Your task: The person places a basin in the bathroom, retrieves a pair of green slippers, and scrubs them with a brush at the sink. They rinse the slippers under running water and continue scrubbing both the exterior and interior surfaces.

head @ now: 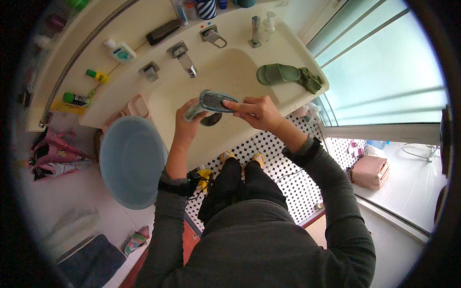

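Observation:
Over the cream washbasin (173, 104) I hold a grey-blue slide slipper (212, 102) with a dark, speckled face turned up. My left hand (186, 117) is wrapped around its left end. My right hand (261, 112) grips the right end, with the index finger stretched across the dark face. Just below the slipper shows a dark round piece (211, 119), partly covered; I cannot tell if it belongs to it. A green slide slipper (277, 74) rests on the basin's right ledge, touching a crumpled dark green cloth (310, 80).
A metal spout (185, 63) overhangs the basin between two tap handles. A blue plastic tub (131, 162) stands left of my left forearm. A soap pump bottle (268, 23) and a dark brush (164, 31) sit along the back. At right is a frosted glass door (385, 72).

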